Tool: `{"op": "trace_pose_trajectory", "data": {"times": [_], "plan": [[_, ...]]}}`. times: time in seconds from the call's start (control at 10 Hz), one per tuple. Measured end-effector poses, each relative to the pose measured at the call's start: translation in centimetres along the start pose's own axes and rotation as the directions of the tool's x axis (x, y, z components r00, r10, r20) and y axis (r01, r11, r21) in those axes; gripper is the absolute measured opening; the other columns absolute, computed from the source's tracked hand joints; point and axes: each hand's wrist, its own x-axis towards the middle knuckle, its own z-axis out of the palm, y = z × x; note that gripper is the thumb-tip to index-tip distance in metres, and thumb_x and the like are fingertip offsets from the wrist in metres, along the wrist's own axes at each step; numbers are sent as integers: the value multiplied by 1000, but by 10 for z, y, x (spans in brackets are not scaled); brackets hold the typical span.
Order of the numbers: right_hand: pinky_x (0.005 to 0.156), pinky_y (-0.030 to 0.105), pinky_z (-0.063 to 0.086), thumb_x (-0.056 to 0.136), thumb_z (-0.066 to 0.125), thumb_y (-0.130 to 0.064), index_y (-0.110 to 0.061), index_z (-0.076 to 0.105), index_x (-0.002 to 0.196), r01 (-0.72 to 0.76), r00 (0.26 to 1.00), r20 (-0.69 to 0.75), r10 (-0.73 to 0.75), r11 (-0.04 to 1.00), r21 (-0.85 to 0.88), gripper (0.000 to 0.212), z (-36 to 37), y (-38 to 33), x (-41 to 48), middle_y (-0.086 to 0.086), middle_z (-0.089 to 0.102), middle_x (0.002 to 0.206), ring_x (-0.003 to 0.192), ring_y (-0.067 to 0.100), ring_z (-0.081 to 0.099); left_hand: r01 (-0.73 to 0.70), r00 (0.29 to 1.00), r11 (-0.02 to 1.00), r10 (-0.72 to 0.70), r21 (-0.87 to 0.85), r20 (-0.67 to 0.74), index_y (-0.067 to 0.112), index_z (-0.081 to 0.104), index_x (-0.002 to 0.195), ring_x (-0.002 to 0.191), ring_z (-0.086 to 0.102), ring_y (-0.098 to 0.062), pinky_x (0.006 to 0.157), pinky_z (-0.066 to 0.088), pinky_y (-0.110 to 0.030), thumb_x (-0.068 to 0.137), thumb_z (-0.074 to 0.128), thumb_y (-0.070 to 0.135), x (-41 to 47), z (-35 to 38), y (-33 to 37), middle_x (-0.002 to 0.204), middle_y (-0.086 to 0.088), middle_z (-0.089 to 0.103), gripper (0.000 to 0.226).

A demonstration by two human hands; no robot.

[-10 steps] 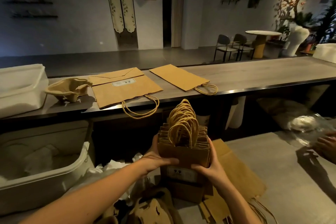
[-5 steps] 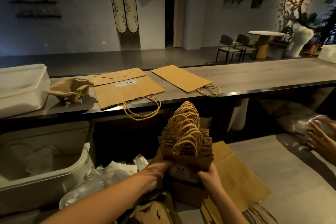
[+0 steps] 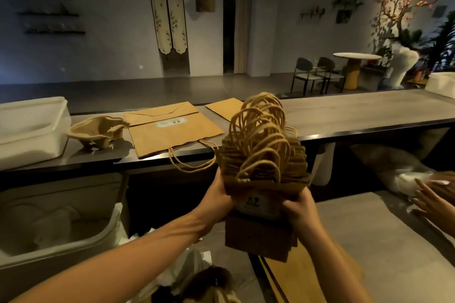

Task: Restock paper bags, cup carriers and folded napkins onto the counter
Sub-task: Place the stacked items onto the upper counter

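Both the left hand (image 3: pixel 219 193) and right hand (image 3: pixel 299 209) gripped a thick brown paper-bag stack (image 3: pixel 266 187) mid-height; it was probably heavy and prone to fanning.

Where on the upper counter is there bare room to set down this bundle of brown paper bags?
The long grey counter is bare from the smaller flat brown paper bag rightward to the white box. The left part is crowded: white plastic tub, moulded pulp cup carrier and large flat brown paper bag.

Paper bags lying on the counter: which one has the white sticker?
The bigger bag beside the cup carrier; its sticker sits mid-bag. The smaller bag to its right shows only plain brown paper.
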Motion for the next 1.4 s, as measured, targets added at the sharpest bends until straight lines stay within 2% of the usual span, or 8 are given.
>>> {"op": "trace_pose_trajectory", "data": {"times": [0.1, 0.5, 0.7, 0.9, 1.1, 1.2, 1.3, 1.4], "plan": [[65, 18, 52, 81, 57, 10, -30, 53, 94, 62, 998, 13, -62, 998, -14, 42, -2, -37, 10, -7, 60, 95, 89, 3, 59, -81, 997, 993, 79, -90, -20, 30, 29, 133, 100, 52, 4, 73, 50, -11, 82, 64, 13, 0, 1, 21, 115, 14, 51, 65], [61, 15, 50, 82, 61, 2, -26, 51, 109, 172, 985, 17, -172, 985, 18, 40, 4, -114, 49, -12, 60, 92, 84, -2, 57, -105, 993, 962, 90, -253, -71, 24, 44, 128, 105, 60, -21, 87, 52, -39, 80, 63, 15, 23, -9, 94, 113, -1, 62, 53], [66, 18, 54, 81, 62, 1, -28, 49, 103, 262, 953, 122, -276, 958, 120, 39, 5, -160, 72, -6, 60, 99, 89, 4, 59, -161, 981, 982, 170, -99, 90, 24, 43, 125, 102, 60, -15, 77, 49, -26, 85, 54, 2, 39, -33, 148, 108, 2, 62, 47], [71, 22, 53, 85, 60, -6, -28, 49, 104, 299, 929, 175, -326, 940, 162, 32, 9, -186, 99, -8, 59, 101, 90, 2, 57, -305, 952, 951, 306, 47, -15, 13, 41, 132, 94, 57, -7, 65, 49, -17, 86, 54, 1, 56, -49, 188, 107, 3, 60, 49], [81, 33, 50, 93, 49, -8, 0, 44, 126, 240, 969, 36, -246, 963, 123, 35, 11, -189, 122, 12, 54, 115, 107, 27, 52, -512, 800, 759, 592, 402, -97, 9, 45, 116, 103, 56, -27, 80, 47, -35, 89, 57, 9, 84, -68, 193, 103, -4, 57, 30], [56, 16, 45, 74, 74, -35, -6, 61, 82, 212, 966, 110, -234, 960, 185, 33, 9, -184, 116, -3, 61, 72, 73, 9, 59, -562, 649, 512, 760, 650, -37, 23, 45, 100, 95, 56, -31, 81, 49, -49, 86, 50, 20, 102, -74, 187, 99, -12, 57, 15], [44, 8, 42, -8, 76, -68, -25, 64, 36, 166, 968, 141, -210, 948, 273, 62, 18, -181, 113, -15, 58, 42, 43, -5, 56, -534, 575, 371, 818, 760, 5, 22, 47, 92, 79, 55, -31, 69, 49, -52, 86, 40, 31, 124, -76, 175, 87, -16, 58, 13], [37, 7, 38, -5, 85, -53, -16, 56, 39, 119, 986, 93, -141, 971, 208, 65, 20, -172, 121, -1, 55, 36, 38, 0, 54, -530, 580, 350, 814, 772, 29, 6, 54, 90, 74, 54, -33, 64, 50, -49, 86, 36, 31, 141, -72, 163, 82, -18, 57, 32]]}}
